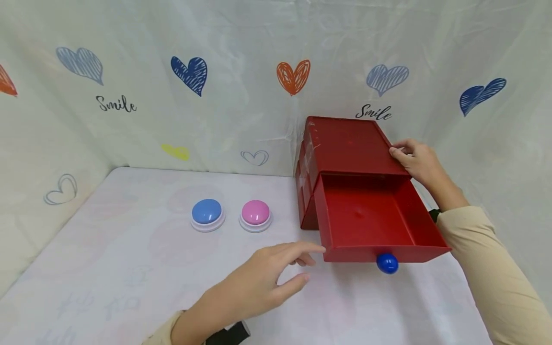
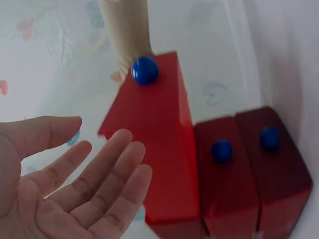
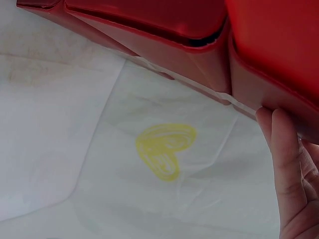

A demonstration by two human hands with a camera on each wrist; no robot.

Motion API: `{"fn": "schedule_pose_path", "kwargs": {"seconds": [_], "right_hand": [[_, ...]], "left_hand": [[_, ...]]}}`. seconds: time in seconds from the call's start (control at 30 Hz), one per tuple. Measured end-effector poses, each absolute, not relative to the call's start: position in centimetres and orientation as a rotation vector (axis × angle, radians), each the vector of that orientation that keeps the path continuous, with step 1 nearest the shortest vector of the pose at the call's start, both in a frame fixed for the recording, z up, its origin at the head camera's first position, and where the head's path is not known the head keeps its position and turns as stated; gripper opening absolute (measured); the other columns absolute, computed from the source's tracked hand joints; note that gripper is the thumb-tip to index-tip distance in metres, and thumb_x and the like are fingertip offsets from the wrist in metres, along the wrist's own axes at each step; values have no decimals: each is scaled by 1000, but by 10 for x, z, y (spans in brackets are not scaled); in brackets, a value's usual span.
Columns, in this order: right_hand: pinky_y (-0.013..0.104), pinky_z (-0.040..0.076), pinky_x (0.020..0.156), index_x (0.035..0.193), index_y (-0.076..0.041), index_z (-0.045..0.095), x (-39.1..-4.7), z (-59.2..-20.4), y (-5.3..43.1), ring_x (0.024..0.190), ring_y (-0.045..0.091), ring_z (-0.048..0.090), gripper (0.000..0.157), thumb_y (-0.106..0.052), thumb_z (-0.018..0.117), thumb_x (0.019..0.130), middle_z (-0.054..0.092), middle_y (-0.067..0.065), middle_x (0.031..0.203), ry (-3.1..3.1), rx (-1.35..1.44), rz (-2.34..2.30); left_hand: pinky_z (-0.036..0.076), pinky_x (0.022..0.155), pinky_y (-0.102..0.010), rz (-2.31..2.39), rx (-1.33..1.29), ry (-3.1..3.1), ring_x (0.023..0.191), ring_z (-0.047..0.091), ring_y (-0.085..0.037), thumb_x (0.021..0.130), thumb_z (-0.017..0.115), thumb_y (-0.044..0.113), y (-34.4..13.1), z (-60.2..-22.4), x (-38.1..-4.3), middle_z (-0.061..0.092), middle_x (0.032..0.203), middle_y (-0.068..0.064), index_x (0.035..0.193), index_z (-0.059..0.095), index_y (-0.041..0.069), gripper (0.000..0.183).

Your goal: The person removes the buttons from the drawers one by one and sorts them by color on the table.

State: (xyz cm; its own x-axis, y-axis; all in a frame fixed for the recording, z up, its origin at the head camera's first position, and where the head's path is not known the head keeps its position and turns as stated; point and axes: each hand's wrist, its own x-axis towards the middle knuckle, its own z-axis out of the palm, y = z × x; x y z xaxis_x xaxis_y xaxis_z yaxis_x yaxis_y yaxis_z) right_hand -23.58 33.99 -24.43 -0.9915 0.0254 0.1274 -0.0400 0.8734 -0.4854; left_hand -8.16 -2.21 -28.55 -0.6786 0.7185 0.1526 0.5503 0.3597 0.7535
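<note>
A red drawer cabinet (image 1: pixel 349 143) stands at the back right, its top drawer (image 1: pixel 366 215) pulled out toward me so the red inside shows. A round blue knob (image 1: pixel 387 263) sits on that drawer's front. My left hand (image 1: pixel 271 278) hovers by the drawer's front left corner, fingers loosely extended and thumb apart, holding nothing. At the cabinet's upper right edge rests my right hand (image 1: pixel 416 160). Its straight fingers (image 3: pixel 285 154) lie against the red side in the right wrist view. Two lower drawers with blue knobs (image 2: pixel 222 151) appear pushed in, in the left wrist view.
Left of the cabinet, a blue push button (image 1: pixel 207 212) and a pink push button (image 1: pixel 255 213) stand on white bases upon the white table (image 1: pixel 129 268). Behind the table hangs a pale curtain (image 1: pixel 241 43) printed with hearts and "Smile".
</note>
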Motion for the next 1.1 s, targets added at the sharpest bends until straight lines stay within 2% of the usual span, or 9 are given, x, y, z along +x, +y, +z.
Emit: {"fn": "schedule_pose_path", "kwargs": {"seconds": [0.33,0.67,0.8,0.87,1.03,1.1], "right_hand": [[50,48,82,128,4,46,-235,-245,340,100,41,51,56,-43,39,96,50,33,118,-2922,4,751],[47,45,79,126,5,47,-235,-243,339,97,40,49,54,-41,40,97,52,33,113,-2902,22,737],[45,46,77,126,5,47,-236,-244,340,97,40,50,55,-42,40,97,52,33,114,-2900,22,734],[42,47,76,126,4,47,-236,-244,340,98,40,51,56,-42,40,96,52,33,115,-2900,19,741],[27,43,67,125,4,48,-236,-243,341,97,38,51,56,-43,40,96,53,32,114,-2897,17,744],[25,42,65,124,4,48,-236,-243,340,96,39,51,55,-43,41,96,53,32,114,-2898,19,742]], "left_hand": [[46,86,-12,1159,1272,2375,110,55,3,94,54,26,19,-295,-71,53,131,14,137,39,29,46],[46,85,-10,1129,1363,2456,110,55,2,94,54,22,48,-307,-75,55,129,11,139,36,26,49],[47,82,-9,1100,1348,2475,104,58,3,93,55,21,59,-309,-74,58,123,10,140,34,26,51],[46,76,-6,1091,1355,2495,92,59,5,93,56,20,64,-311,-74,62,115,9,139,35,25,51],[38,64,0,1070,1403,2588,65,46,7,93,57,18,75,-315,-74,62,92,9,137,39,22,48],[39,66,0,1060,1424,2634,63,44,7,92,57,17,78,-316,-73,62,90,9,136,40,21,47]]}}
